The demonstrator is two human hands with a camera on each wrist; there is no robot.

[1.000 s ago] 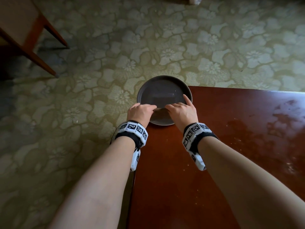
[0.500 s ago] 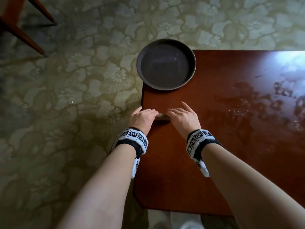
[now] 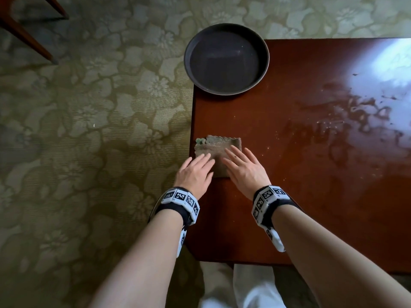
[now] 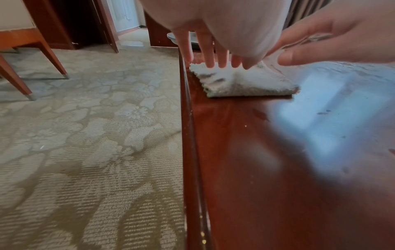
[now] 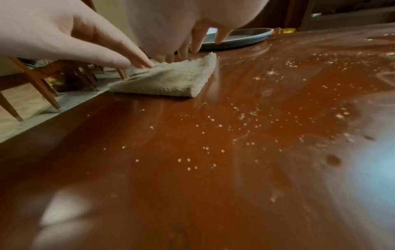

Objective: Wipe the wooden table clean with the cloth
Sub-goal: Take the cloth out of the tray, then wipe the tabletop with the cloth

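Cloth (image 3: 216, 150) lies folded at the tabletop (image 3: 289, 196) edge, under the straight, spread fingers (image 3: 205, 158) of left hand (image 3: 195, 174) and right hand (image 3: 245, 170); neither grips.

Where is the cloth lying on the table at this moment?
In the head view the folded cloth lies flat near the left edge of the wooden table, nearer the person than the dark round tray, under the fingertips of both hands.

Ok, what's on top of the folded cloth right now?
Both hands. The left hand and right hand lay straight fingers on the near half of the cloth; the far half is bare. Whether crumbs lie under it on the table cannot be seen.
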